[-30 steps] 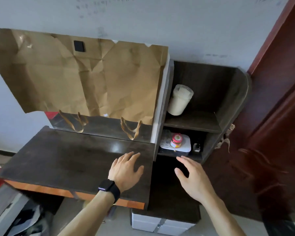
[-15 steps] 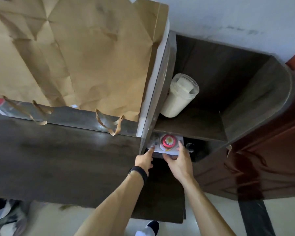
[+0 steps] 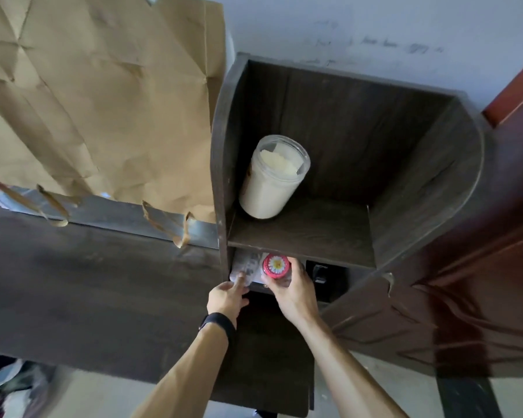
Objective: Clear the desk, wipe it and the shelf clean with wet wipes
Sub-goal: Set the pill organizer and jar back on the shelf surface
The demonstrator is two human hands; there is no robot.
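Under upper shelf [image 3: 308, 230]: one pink-lidded jar [image 3: 274, 266], one wipes pack [image 3: 246, 265].

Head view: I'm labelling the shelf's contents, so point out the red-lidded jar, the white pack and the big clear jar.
red-lidded jar [image 3: 276, 266], head view, the flower on its lid.
white pack [image 3: 247, 264], head view, its printed top.
big clear jar [image 3: 267, 190], head view, its side wall.

Pink lid [image 3: 275, 266], white daisy print; dark brown shelf [image 3: 329, 122]; tan paper [image 3: 97, 95].
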